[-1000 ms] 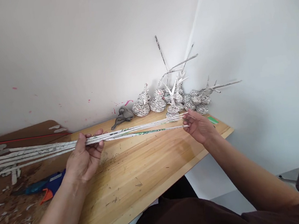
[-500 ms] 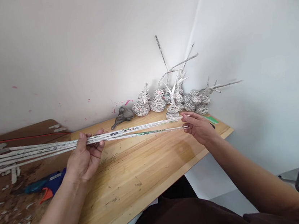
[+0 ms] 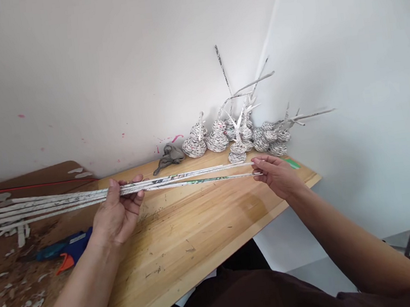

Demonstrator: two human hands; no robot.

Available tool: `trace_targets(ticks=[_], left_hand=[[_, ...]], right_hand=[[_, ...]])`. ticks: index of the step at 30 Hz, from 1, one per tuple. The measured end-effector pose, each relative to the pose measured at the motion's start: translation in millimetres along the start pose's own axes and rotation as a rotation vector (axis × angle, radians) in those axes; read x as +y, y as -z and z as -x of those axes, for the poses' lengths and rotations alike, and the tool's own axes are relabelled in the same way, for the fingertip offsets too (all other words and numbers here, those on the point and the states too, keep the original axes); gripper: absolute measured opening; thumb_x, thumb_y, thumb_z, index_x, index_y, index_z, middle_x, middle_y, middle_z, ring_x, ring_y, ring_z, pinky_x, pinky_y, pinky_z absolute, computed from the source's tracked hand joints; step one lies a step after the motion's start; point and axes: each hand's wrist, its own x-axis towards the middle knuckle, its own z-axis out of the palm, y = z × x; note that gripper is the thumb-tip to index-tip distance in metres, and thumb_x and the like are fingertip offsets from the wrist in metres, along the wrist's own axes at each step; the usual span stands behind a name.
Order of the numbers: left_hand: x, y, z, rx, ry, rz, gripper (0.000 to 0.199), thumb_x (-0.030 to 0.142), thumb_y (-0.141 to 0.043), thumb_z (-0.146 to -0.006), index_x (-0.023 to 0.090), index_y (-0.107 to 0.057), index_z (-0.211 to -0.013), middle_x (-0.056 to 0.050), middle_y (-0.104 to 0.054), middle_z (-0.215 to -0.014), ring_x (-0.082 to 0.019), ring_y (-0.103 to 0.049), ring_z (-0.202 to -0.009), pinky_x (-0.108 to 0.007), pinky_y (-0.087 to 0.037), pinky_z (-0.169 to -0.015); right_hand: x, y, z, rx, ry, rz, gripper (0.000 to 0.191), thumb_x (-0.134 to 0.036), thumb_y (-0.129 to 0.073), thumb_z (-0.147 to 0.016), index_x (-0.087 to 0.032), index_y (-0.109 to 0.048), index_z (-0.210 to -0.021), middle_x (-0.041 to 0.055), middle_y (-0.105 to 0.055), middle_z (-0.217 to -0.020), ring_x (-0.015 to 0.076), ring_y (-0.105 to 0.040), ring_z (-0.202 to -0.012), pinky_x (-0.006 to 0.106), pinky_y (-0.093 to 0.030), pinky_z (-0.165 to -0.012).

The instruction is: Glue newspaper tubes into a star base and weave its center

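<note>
Several long rolled paper sticks, white with grey and green print, stretch across in front of me above the wooden table. My left hand grips the bundle near its middle, thumb on top and fingers beneath; the thicker ends fan out to the left. At the right, my right hand pinches the thin tips between thumb and fingers. One lower stick runs a little apart from the upper ones toward that hand.
Woven paper gourds with sticks poking up line the wall. A crumpled grey cloth lies beside them. A blue glue gun with an orange trigger rests left among paper scraps on a brown board. A green piece lies on the wooden table.
Both hands still hold the paper sticks. My right hand has shifted slightly to the right along the tips; the view has moved a little.
</note>
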Motion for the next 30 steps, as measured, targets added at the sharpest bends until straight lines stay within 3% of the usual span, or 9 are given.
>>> trace_targets(ticks=[8, 14, 18, 24, 27, 30], left_hand=[[-3, 6.8, -6, -0.013, 0.019, 0.019, 0.029, 0.028, -0.040, -0.096, 0.012, -0.055, -0.076, -0.014, -0.071, -0.086, -0.017, -0.069, -0.083, -0.019, -0.055, -0.053], [-3, 6.5, -5, -0.026, 0.014, 0.025, 0.029, 0.028, -0.040, -0.096, 0.012, -0.054, -0.076, -0.013, -0.071, -0.083, -0.018, -0.069, -0.084, -0.019, -0.055, -0.053], [-2, 6.7, -4, -0.029, 0.014, 0.022, 0.029, 0.029, -0.040, -0.097, 0.012, -0.053, -0.078, -0.012, -0.071, -0.084, -0.016, -0.069, -0.083, -0.019, -0.055, -0.055], [-5, 6.1, -4, -0.031, 0.040, 0.005, 0.029, 0.031, -0.042, -0.096, 0.013, -0.055, -0.077, -0.011, -0.071, -0.085, -0.018, -0.069, -0.086, -0.019, -0.056, -0.056], [-10, 6.3, -2, -0.033, 0.059, -0.019, 0.027, 0.032, -0.044, -0.095, 0.014, -0.055, -0.078, -0.010, -0.071, -0.085, -0.018, -0.070, -0.084, -0.019, -0.056, -0.055], [-18, 7.1, 1, -0.079, 0.119, -0.075, 0.026, 0.034, -0.046, -0.094, 0.014, -0.055, -0.081, -0.012, -0.072, -0.087, -0.019, -0.070, -0.085, -0.019, -0.056, -0.057]], right_hand=[[-2, 5, 6, -0.079, -0.072, 0.069, 0.026, -0.033, -0.084, -0.063, -0.018, -0.068, -0.076, -0.0006, -0.064, -0.074, 0.0104, -0.063, -0.068, 0.023, -0.057, -0.064], [-5, 4, 10, -0.218, -0.076, 0.386, 0.033, -0.044, -0.077, -0.069, -0.017, -0.069, -0.087, 0.0032, -0.068, -0.077, 0.0136, -0.065, -0.067, 0.027, -0.056, -0.064], [-11, 6, 15, -0.399, 0.002, 0.734, 0.038, -0.051, -0.064, -0.080, -0.016, -0.070, -0.091, 0.0049, -0.067, -0.078, 0.0135, -0.061, -0.062, 0.025, -0.050, -0.053], [-22, 1, 29, -0.652, 0.217, 1.262, 0.033, -0.045, -0.046, -0.092, -0.020, -0.067, -0.085, 0.0017, -0.065, -0.073, 0.0150, -0.056, -0.067, 0.027, -0.042, -0.062], [-17, -10, 38, -0.679, 0.288, 1.348, 0.029, -0.039, -0.043, -0.094, -0.021, -0.065, -0.087, 0.0034, -0.066, -0.080, 0.0174, -0.058, -0.073, 0.027, -0.040, -0.065], [-4, -26, 45, -0.694, 0.327, 1.299, 0.024, -0.034, -0.044, -0.094, -0.022, -0.063, -0.099, 0.0056, -0.068, -0.094, 0.0201, -0.060, -0.086, 0.028, -0.041, -0.073]])
